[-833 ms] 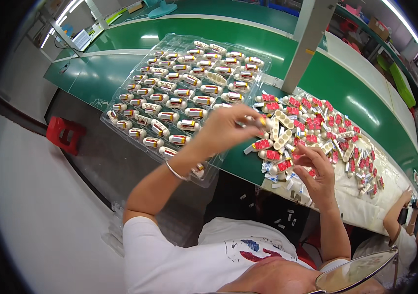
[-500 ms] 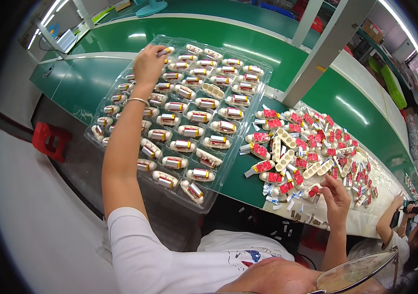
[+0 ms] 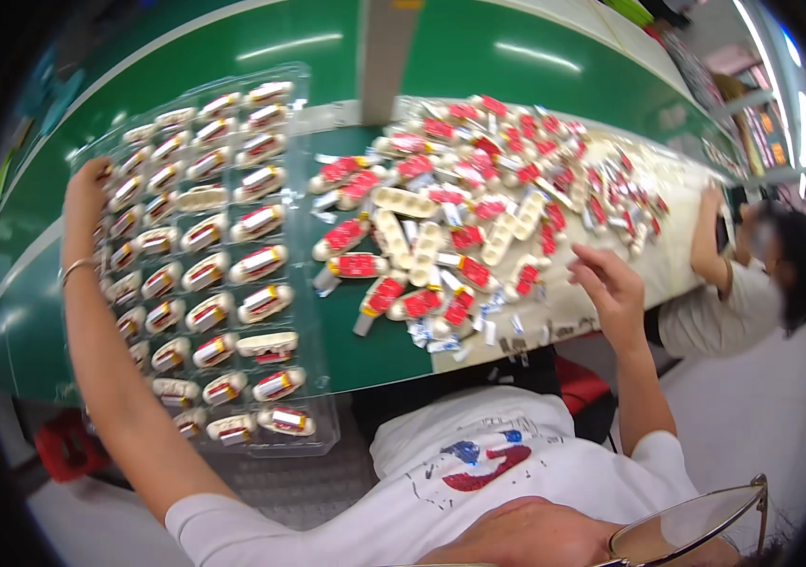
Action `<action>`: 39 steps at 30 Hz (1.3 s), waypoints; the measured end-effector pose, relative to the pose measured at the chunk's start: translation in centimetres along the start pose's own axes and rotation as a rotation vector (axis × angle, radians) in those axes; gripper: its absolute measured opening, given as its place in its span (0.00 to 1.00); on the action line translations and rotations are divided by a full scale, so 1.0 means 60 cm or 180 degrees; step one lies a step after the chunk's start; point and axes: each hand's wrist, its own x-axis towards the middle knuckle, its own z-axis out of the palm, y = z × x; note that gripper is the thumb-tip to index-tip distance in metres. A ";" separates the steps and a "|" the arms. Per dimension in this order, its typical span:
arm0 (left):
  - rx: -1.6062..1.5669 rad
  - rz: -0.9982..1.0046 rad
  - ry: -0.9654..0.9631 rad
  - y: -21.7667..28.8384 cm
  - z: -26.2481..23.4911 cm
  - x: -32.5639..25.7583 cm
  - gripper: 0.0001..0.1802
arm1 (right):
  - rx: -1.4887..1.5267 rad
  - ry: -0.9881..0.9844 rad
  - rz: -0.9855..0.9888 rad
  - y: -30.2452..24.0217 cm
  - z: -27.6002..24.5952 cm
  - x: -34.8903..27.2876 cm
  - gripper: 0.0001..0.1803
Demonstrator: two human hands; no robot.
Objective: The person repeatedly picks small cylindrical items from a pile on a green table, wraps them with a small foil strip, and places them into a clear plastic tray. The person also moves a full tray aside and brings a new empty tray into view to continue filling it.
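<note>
Left hand (image 3: 91,181) is placed at the far left edge of the clear tray (image 3: 327,431); its fingertips are small and turned away, and whether a piece is gripped there cannot be told. Right hand (image 3: 611,283) is held over the near side of the heap of red-labelled pieces (image 3: 478,172), thumb and fingers parted, nothing seen between them. Cream oval pieces (image 3: 258,221) with red and white strips are seated in the tray's pockets, on the left of the green table (image 3: 351,354); the heap lies to the right, partly on a pale sheet (image 3: 672,260).

Handling, as judged: the piece is best lowered straight into its pocket, lined up with its neighbours, strip upward, and let go only once seated. The forearm, now stretched over the tray's left side, should be kept raised so that filled rows are not brushed.

Compared with the frame half a second ago: the view is swung rightward, so the tray appears farther left. A yellow-banded piece was then clearly visible in the left fingers above the tray; it is not made out now. The right fingertips, then at a loose piece, are now apart from it.
</note>
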 end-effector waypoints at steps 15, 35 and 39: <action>-0.1384 -0.0048 0.0289 0.263 -0.043 -0.044 0.19 | -0.0295 -0.0045 -0.0583 0.052 0.000 0.025 0.11; -0.4848 -0.0063 -0.2331 0.916 0.010 -0.357 0.27 | 0.0680 -0.0658 -0.1905 0.035 0.013 -0.019 0.12; -0.5004 -0.0302 -0.2513 0.907 0.003 -0.379 0.21 | 0.1230 -0.0993 -0.1296 0.015 -0.012 -0.033 0.15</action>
